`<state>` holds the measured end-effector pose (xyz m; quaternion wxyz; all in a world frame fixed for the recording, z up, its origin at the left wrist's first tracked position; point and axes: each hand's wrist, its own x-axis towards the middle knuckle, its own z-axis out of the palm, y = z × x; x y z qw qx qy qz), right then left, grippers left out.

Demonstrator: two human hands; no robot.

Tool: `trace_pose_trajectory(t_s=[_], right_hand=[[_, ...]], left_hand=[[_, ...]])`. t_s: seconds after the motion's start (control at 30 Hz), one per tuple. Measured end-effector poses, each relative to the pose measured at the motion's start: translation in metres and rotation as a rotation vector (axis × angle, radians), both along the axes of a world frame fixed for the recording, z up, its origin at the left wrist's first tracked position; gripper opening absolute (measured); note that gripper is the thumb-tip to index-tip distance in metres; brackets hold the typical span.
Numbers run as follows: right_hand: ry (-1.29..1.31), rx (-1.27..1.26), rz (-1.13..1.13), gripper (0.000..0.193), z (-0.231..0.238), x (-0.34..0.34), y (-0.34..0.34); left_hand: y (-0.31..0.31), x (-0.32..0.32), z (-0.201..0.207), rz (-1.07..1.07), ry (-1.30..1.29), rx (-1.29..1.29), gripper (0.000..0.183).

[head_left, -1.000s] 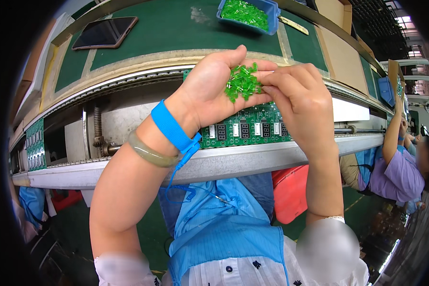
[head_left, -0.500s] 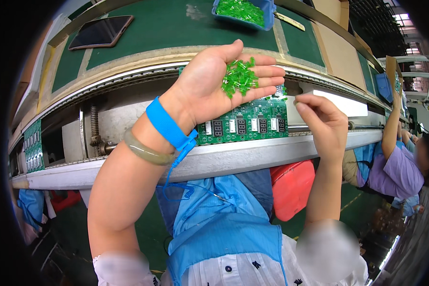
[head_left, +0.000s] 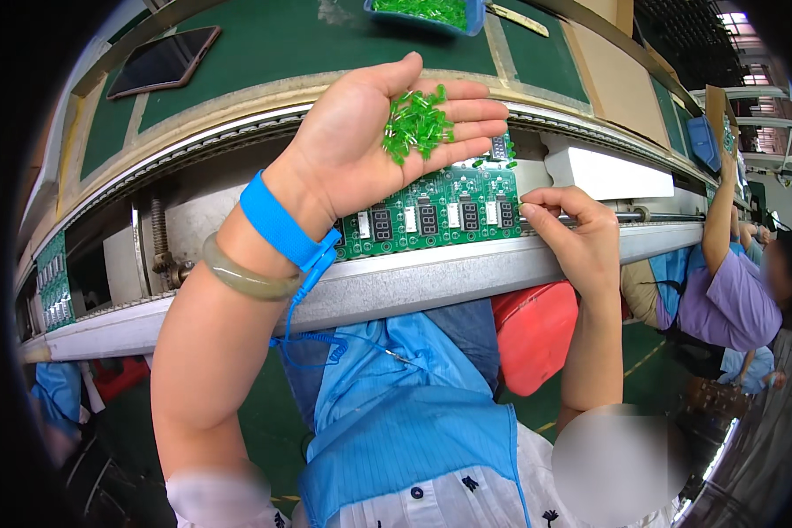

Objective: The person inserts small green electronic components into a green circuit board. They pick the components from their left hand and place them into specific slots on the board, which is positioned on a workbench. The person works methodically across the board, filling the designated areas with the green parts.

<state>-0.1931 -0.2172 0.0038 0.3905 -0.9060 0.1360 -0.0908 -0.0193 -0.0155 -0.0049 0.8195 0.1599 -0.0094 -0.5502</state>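
My left hand [head_left: 339, 150] is held palm up over the conveyor rails with its fingers stretched out flat. A loose pile of small green LEDs [head_left: 416, 126] lies on its palm and fingers. Partly hidden below this hand is a green circuit board panel [head_left: 444, 187] with digit displays and white connectors. Several green LEDs stand at the panel's upper right. My right hand [head_left: 583, 236] has thumb and index finger pinched together at the panel's right edge, beside the last display. Whatever is between those fingertips is too small to make out.
A blue bin [head_left: 476, 21] of green LEDs and a cutter knife [head_left: 519, 19] lie beyond the rails. A phone [head_left: 165, 60] rests at far left. Another board [head_left: 55, 286] is on the conveyor's left. A red stool [head_left: 535, 339] stands below; a co-worker [head_left: 730, 304] is at right.
My right hand has moved left and nearer to me, from just off the panel to its right edge. The left hand still bears the LEDs; the whole view has shifted slightly.
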Motion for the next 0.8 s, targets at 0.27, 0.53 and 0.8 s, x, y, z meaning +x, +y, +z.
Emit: trace_pose_trajectory(t_s=[0.27,0.53,0.8], right_hand=[[0.04,-0.175,0.05,0.012,0.008,0.002,0.002],[-0.026,-0.311,0.143,0.011,0.013,0.005,0.005],[-0.026,-0.354,0.164,0.01,0.016,0.006,0.006]], left_hand=[[0.0,-0.002,0.003,0.006,0.001,0.001,0.061],[-0.001,-0.003,0.005,0.022,-0.02,0.035,0.061],[0.0,-0.004,0.005,0.022,-0.051,0.029,0.06]])
